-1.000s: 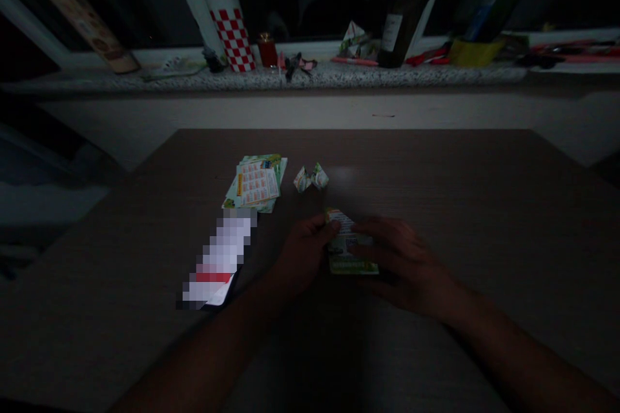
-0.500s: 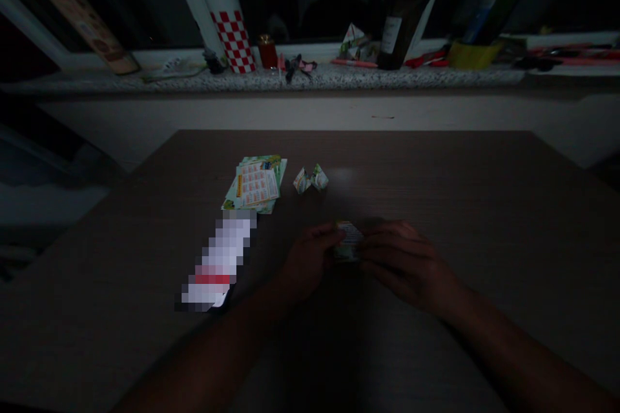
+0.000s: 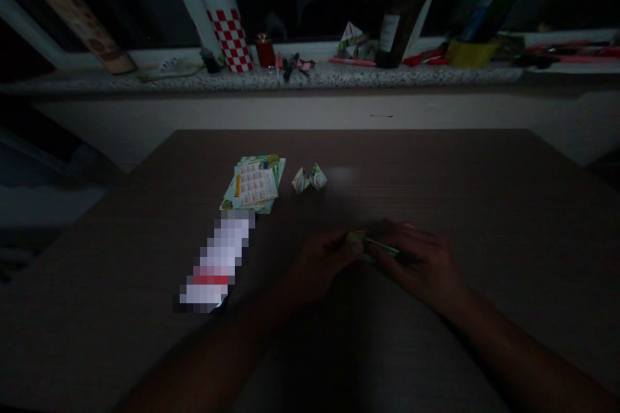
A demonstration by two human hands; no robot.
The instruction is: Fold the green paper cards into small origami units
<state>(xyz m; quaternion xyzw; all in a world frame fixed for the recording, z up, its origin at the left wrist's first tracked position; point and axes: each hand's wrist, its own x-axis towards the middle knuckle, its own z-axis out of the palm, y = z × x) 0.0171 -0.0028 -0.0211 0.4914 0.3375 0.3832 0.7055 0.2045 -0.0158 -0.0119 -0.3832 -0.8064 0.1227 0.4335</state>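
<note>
Between my two hands is a small folded piece of green and white printed paper (image 3: 382, 246), seen partly edge-on. My left hand (image 3: 322, 262) pinches its left end, the thumb lying on top. Around the right part of the paper, the thumb and fingers of my right hand (image 3: 420, 258) are closed. Fingers and dim light hide much of the paper. Beyond my left hand stands a small folded paper shape (image 3: 309, 179) with two pointed peaks. To its left lies a loose stack of printed paper sheets (image 3: 254, 186).
A phone (image 3: 216, 261) with a lit, blurred screen lies left of my left forearm on the wooden table (image 3: 460, 174). Behind the table, a granite windowsill (image 3: 339, 77) carries a red-and-white checked bottle (image 3: 230, 39), a dark bottle (image 3: 394, 32) and small odds and ends.
The folded paper has turned from showing its printed face to nearly edge-on and shifted slightly right. My left hand has moved right with it; my right fingers have closed around its right part.
</note>
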